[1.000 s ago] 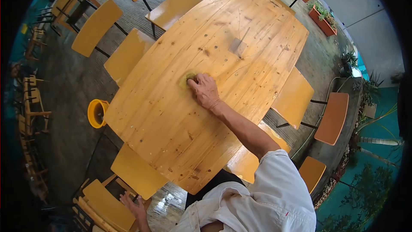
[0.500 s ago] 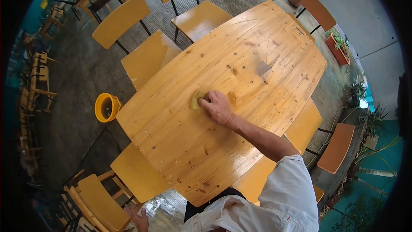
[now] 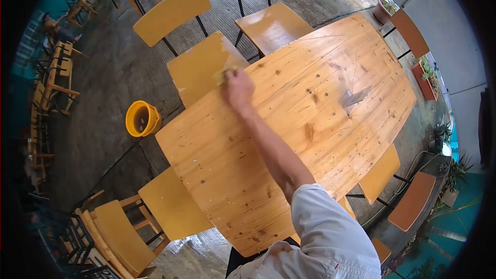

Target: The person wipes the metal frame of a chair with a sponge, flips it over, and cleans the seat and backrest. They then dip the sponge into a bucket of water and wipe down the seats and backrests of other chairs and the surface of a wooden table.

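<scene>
My right hand point(image 3: 238, 90) is at the far long edge of the wooden table point(image 3: 289, 139), fingers closed on a yellowish cleaning cloth point(image 3: 222, 76). The cloth pokes out past the fingertips and overlaps the seat of a yellow chair point(image 3: 199, 64) in this view. Stretched across the boards, my right forearm hides part of the tabletop. The wood is knotty and glossy, with small pale specks near the left end. My left hand does not show.
A clear plastic stand point(image 3: 354, 98) rests on the table's right half. On the floor left of the table stands a yellow bucket point(image 3: 143, 119). Chairs surround the table, including one with a glossy seat point(image 3: 274, 26). Potted plants point(image 3: 426, 77) line the right side.
My right hand has moved with the cloth from mid-table to the far edge. My left hand has left the view at the lower left. The camera view has shifted.
</scene>
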### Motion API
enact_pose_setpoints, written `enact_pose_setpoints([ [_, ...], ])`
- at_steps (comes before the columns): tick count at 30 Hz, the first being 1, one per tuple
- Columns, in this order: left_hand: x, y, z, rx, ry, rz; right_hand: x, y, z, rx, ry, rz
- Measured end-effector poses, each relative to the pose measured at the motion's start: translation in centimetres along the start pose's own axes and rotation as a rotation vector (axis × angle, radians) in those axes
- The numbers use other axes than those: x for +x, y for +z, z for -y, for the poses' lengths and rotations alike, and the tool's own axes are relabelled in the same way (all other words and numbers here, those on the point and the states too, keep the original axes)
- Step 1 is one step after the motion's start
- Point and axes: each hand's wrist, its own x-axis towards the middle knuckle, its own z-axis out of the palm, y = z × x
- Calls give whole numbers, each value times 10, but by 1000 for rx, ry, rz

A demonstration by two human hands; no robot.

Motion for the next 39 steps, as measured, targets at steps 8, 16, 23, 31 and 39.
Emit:
enact_pose_setpoints([
  [8,124,-205,-233,-499,246,-54,-119,-92,29,197,-629,486],
  [16,122,-128,-132,-381,255,29,6,-158,-154,-411,366,-18],
  [23,144,-160,-189,-399,345,60,-194,-195,-5,-60,-383,531],
  [31,137,-111,-94,-506,312,54,-124,-241,-147,-604,680,-148],
  [39,140,-140,-149,-624,326,30,-280,-91,180,162,-394,421],
])
